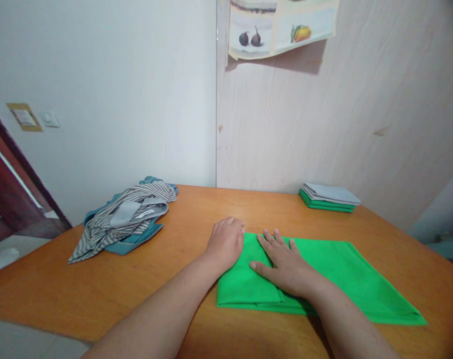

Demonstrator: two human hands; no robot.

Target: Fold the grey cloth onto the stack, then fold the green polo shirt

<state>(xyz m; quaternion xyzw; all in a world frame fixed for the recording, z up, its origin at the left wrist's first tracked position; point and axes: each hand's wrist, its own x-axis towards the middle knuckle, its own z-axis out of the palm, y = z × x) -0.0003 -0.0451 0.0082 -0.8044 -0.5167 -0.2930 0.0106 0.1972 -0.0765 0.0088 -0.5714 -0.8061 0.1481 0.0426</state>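
A bright green cloth (334, 271) lies on the table in front of me, its left part folded over in layers. At its far left corner, my left hand (226, 243) is closed, with bent fingers against the cloth's edge; the fingertips are partly hidden. My right hand (284, 267) lies flat on top of the cloth, fingers spread and thumb out to the left, beside the edge of the folded-over part. To the right of this hand the cloth extends in a wider flat piece with a slanted right edge.
On the orange-brown wooden table (151, 291), a crumpled heap of striped and blue clothing (131, 217) lies at the left. A neat stack of folded grey and green cloths (329, 198) is at the back right. A wall with a hanging picture sheet (282, 27) stands behind the table.
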